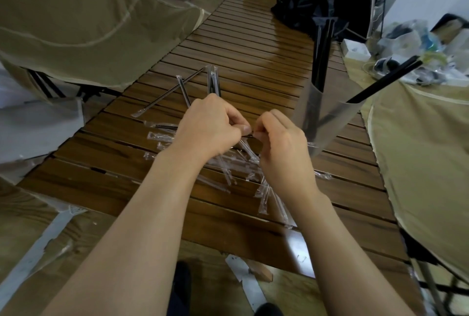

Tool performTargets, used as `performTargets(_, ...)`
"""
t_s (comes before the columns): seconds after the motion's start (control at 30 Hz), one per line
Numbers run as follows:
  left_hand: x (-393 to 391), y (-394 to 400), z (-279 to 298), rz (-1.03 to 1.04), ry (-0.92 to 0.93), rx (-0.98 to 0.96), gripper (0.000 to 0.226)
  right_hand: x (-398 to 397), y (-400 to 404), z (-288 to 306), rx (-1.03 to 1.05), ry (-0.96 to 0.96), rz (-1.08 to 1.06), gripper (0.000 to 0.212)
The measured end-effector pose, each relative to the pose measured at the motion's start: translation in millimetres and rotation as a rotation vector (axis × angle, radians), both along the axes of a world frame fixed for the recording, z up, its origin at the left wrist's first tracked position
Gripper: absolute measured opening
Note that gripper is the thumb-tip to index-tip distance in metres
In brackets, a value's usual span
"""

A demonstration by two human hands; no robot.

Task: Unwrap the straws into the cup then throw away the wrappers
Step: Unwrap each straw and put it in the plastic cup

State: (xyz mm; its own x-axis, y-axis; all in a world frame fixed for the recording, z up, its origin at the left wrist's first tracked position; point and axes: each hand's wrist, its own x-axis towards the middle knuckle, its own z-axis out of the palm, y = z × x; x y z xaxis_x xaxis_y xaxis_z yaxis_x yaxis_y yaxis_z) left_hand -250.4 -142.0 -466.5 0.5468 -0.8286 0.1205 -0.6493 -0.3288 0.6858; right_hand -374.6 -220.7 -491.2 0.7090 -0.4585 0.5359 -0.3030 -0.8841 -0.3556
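My left hand (pixel 213 125) and my right hand (pixel 281 143) meet over the slatted wooden table (pixel 253 72). Both pinch one wrapped black straw (pixel 250 134) between fingertips, only a short dark piece showing between them. A clear plastic cup (pixel 327 118) stands just right of my hands and holds several black straws (pixel 321 49), one leaning far out to the right. More wrapped straws (pixel 198 87) lie beyond my left hand. Empty clear wrappers (pixel 241 171) are scattered under and around my wrists.
Tan fabric chairs (pixel 76 24) flank the table on the left and right. A black bag (pixel 297 6) sits at the table's far end. A heap of plastic bags and clutter (pixel 418 49) lies at the far right. Tape and scraps lie on the floor near the table's front edge.
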Motion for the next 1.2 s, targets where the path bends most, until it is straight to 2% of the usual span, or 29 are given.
performTargets(0.13,1,3,5,-0.057,0.050,-0.009,0.012,-1,-2,1,0.016,-0.018,-0.017,0.014)
performTargets(0.3,2,7,6,-0.074,0.075,0.044,0.010,0,-2,-1,-0.003,0.051,-0.004,0.013)
performTargets(0.63,-4,5,13,0.004,0.122,0.131,0.024,0,1,0,-0.121,0.077,0.052,0.019)
performTargets(0.83,-4,3,11,0.027,0.247,0.144,0.024,-1,0,0,-0.175,0.054,0.067,0.020)
performTargets(0.9,-4,3,11,0.019,0.253,0.126,0.023,-1,0,1,-0.161,0.028,0.063,0.025)
performTargets(1.0,-7,3,12,0.004,0.219,0.100,0.019,0,0,3,-0.095,-0.036,0.028,0.022)
performTargets(1.2,-7,3,12,-0.010,0.275,0.065,0.014,-2,1,7,-0.146,-0.063,0.032,0.026)
